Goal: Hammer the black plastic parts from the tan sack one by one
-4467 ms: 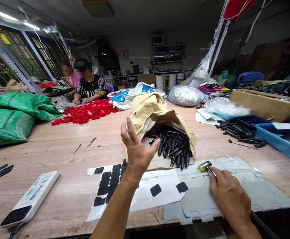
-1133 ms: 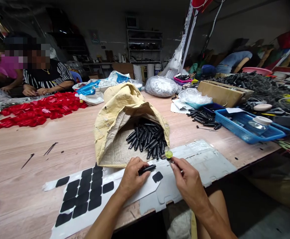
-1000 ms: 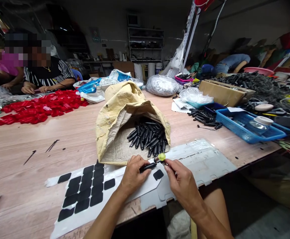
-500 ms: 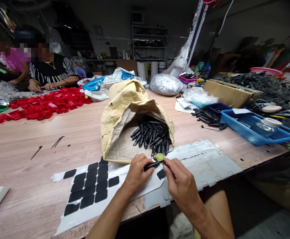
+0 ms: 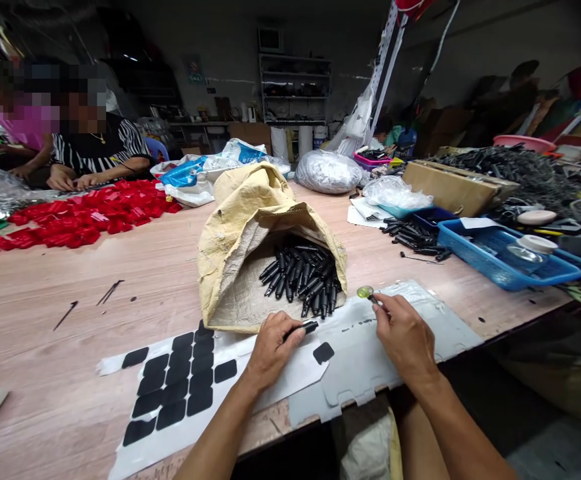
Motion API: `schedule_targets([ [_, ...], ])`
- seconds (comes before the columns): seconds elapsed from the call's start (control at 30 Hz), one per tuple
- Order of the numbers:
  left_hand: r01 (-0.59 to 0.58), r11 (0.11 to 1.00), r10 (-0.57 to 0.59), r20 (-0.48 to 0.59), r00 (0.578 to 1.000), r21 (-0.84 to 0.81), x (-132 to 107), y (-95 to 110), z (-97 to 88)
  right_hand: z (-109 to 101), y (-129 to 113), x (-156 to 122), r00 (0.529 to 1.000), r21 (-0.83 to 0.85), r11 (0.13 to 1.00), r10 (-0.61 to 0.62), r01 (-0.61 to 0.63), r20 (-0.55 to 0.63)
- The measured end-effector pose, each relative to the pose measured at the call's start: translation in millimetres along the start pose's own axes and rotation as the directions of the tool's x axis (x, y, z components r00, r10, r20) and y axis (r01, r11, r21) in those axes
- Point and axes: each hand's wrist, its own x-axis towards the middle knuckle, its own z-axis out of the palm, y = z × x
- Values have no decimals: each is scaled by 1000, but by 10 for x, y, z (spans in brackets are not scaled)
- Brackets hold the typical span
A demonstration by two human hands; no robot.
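Note:
My left hand (image 5: 276, 341) is closed around a black pen-shaped tube (image 5: 309, 327), whose tip sticks out to the right, just in front of the sack opening. Off to the right, my right hand (image 5: 406, 327) pinches the dark stem of a small tool with a round yellow-green head (image 5: 365, 292). Similar black tubes (image 5: 310, 270) lie heaped in the mouth of a yellow woven sack (image 5: 235, 267). Beneath my hands are a white backing sheet (image 5: 250, 387) bearing black rounded squares (image 5: 201, 383) and a grey-white board (image 5: 410, 310).
A blue tray (image 5: 505, 263) with a lidded clear jar stands at the right, beside loose black parts (image 5: 413, 237). Red pieces (image 5: 95, 213) are piled at the left, where two people sit. A stuffed clear bag (image 5: 328, 170) rests behind the sack.
My right hand has moved right, carrying the yellow-green-headed tool away from the black tube. My left hand stays near the same place, still holding the tube.

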Motion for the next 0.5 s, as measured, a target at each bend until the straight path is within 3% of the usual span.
schedule_targets([
  [0.17,15,1000,-16,-18,1000,-13,-17,-4,-4,243,260,49,1000,-246,969,9,-4,22],
  [0.5,13,1000,-13,5,1000,17,-4,5,-3,258,218,19,1000,-308,951,-9,15,21],
])
